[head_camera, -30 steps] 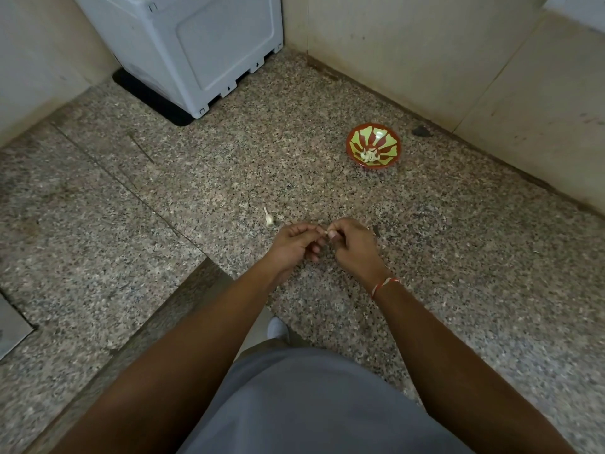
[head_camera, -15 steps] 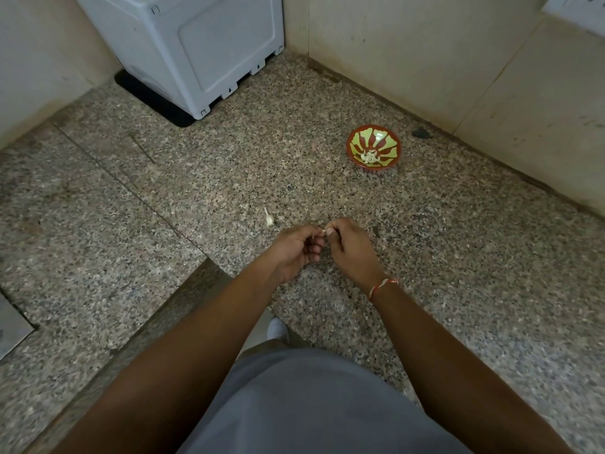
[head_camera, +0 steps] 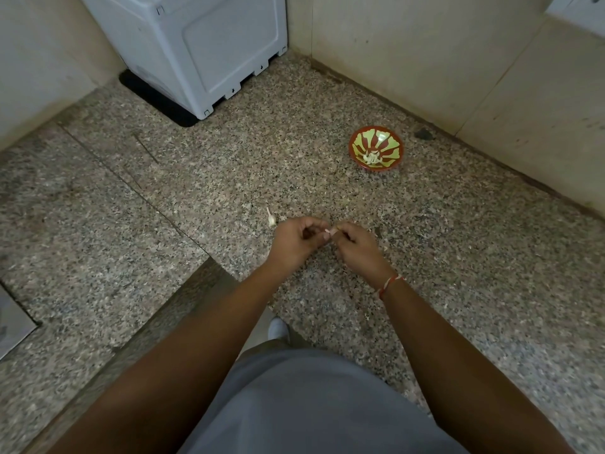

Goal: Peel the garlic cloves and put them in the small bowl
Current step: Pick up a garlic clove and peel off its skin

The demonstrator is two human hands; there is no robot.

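Staying pressed together, left hand (head_camera: 296, 242) and right hand (head_camera: 355, 247) fingertips pinching one garlic clove (head_camera: 328, 231).

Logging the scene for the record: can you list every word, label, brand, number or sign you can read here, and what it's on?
None can be read in the head view.
White appliance: small dark marks near its lower edge, too small to read.
Small bowl: a red and green painted pattern only, no lettering.
Wall plate at top right: blurred and cut off by the frame, nothing legible.
Counter, left hand and right hand: no text.
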